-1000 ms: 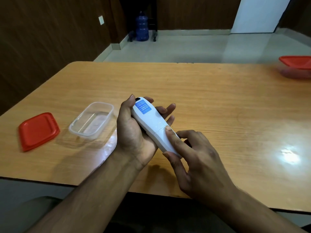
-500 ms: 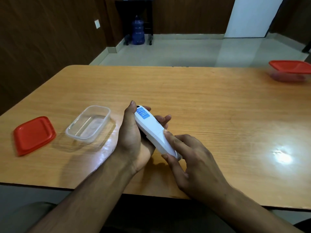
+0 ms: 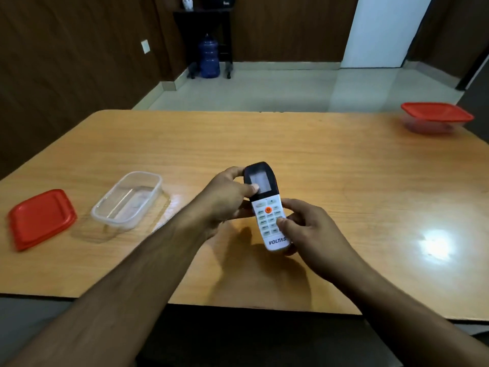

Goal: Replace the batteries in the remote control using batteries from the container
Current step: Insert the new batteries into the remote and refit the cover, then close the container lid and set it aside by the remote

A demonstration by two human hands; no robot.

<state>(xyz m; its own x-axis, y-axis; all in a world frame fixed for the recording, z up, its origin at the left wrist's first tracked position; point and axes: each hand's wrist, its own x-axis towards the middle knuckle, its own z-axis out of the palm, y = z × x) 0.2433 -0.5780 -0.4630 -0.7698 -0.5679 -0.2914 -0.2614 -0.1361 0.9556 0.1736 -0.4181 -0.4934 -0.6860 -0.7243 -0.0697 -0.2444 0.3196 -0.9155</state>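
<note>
A white remote control with a black screen end and an orange button is held face up above the wooden table. My left hand grips its upper part, thumb on the screen edge. My right hand holds the lower end, thumb resting on the buttons. An open clear plastic container stands to the left; I see nothing inside it. Its red lid lies further left. No loose batteries are visible.
A second clear container with a red lid on sits at the table's far right corner. The near table edge runs just below my forearms. A blue water jug stands on the floor by the back wall.
The remote has been turned over from back side up to button side up. Both hands shifted their hold, and the view tilted up a little.
</note>
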